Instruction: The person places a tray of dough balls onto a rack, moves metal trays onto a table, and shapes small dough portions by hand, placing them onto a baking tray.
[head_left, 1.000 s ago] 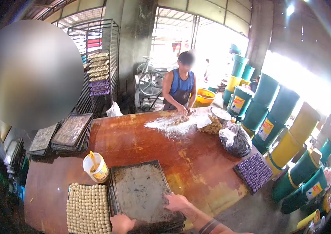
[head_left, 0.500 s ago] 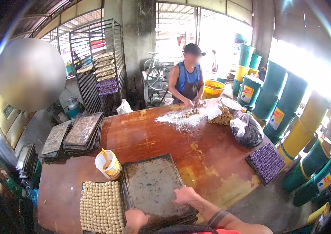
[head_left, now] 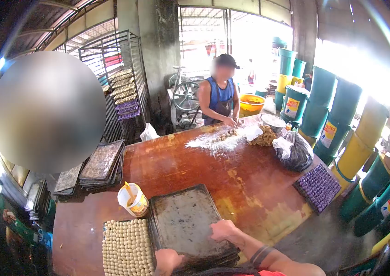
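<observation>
A dark, worn baking tray (head_left: 185,216) lies in front of me on top of a stack of similar trays. My left hand (head_left: 168,260) is closed at its near left edge, thumb over the rim. On the tray's right edge, my right hand (head_left: 224,231) is curled with the fingers gripping the side. The tray's surface is bare. Left of it sits another tray filled with rows of small, round, pale dough balls (head_left: 128,248), close to my left hand. Just behind the dough balls stands a white tub (head_left: 133,199) with a yellow-orange handle sticking out.
Across the wooden table (head_left: 167,161), a person (head_left: 222,94) works dough pieces on spread flour (head_left: 215,142). A black plastic bag (head_left: 291,152) and a tray of purple balls (head_left: 318,187) lie right. Stacked trays (head_left: 103,161) sit left; bins (head_left: 337,133) line the right side.
The view has shifted slightly, so the table and trays appear a little farther right and lower. Both my hands stay on the tray's edges. A blurred area at left has grown larger.
</observation>
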Demonstrator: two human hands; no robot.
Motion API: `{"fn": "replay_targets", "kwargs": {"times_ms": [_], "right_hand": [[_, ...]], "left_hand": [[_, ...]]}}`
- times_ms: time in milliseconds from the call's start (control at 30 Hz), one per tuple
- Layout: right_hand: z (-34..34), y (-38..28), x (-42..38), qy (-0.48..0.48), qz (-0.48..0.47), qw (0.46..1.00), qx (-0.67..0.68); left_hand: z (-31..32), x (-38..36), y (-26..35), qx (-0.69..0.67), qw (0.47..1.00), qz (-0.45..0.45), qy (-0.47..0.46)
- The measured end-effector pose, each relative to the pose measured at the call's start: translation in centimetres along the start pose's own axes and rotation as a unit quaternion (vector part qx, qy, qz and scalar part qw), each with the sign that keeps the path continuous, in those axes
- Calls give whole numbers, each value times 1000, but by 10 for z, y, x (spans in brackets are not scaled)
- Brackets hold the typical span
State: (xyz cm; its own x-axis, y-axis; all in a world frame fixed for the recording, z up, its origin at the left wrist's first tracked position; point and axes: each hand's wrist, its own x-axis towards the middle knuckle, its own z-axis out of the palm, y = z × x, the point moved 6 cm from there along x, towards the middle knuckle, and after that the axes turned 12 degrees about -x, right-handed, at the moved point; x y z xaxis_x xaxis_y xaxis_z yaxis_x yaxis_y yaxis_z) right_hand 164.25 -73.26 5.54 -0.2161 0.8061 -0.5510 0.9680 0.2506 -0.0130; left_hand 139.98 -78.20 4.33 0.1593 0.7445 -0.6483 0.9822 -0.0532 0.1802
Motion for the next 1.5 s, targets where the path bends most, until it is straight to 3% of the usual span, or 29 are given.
{"fn": "replay_targets", "kwargs": {"times_ms": [100, 600, 667, 767, 1067, 1267, 1500], "right_hand": [[-1, 1, 2, 1, 4, 1000, -8], [-9, -13, -1, 28, -9, 999, -19], [-5, -12, -2, 59, -6, 998, -10], [-2, -15, -2, -26, 10, 999, -22], [-2, -28, -12, 47, 34, 998, -12], [-4, -41, -17, -35, 30, 998, -50], [6, -41, -10, 6, 63, 996, -59]], "left_hand": [[4, 6, -3, 0, 997, 9, 75], [11, 6, -16, -25, 994, 16, 101], [12, 5, -14, -27, 995, 24, 91], [9, 7, -16, -25, 996, 30, 86], [7, -16, -18, -33, 997, 26, 57], [4, -31, -19, -32, 997, 28, 65], [12, -24, -21, -6, 997, 39, 63]]}}
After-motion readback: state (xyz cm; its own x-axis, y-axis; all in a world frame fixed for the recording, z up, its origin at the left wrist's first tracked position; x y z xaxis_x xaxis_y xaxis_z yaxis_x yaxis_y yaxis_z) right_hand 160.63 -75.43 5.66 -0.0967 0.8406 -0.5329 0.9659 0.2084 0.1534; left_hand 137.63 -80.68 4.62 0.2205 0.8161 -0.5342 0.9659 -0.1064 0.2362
